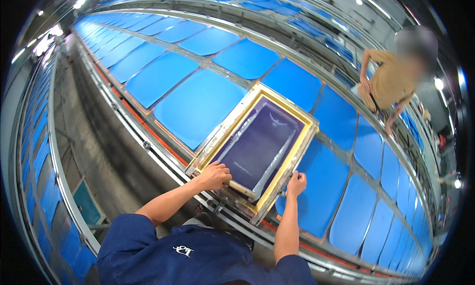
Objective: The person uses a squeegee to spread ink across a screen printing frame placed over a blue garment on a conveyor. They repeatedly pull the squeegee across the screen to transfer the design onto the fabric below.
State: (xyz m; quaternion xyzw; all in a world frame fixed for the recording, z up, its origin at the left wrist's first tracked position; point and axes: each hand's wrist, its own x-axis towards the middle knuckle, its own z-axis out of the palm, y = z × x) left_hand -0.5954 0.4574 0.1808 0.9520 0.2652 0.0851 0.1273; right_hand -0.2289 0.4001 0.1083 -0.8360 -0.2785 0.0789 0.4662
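A rectangular screen frame [306, 145], with yellow inner borders and a dark purple mesh [264, 141], is laid across the near row of the bench [208, 64]; its near end is set at the bench's near edge, and its far end is brought to the strip between the two rows. The hands are held apart. The left hand [214, 175] is curled over the frame's near left corner; whether the pale bar [241, 188] beside it is also gripped cannot be told. The right hand [297, 184] is closed at the frame's right rail, near its near right corner. Blue panels [200, 107] are lined up in two rows toward both ends of the bench. At the far edge, to the right, a person in a tan shirt [391, 82] is seen, with one arm reached down toward the rail. To the left, beyond the aisle [94, 156], a second row of blue panels is shown
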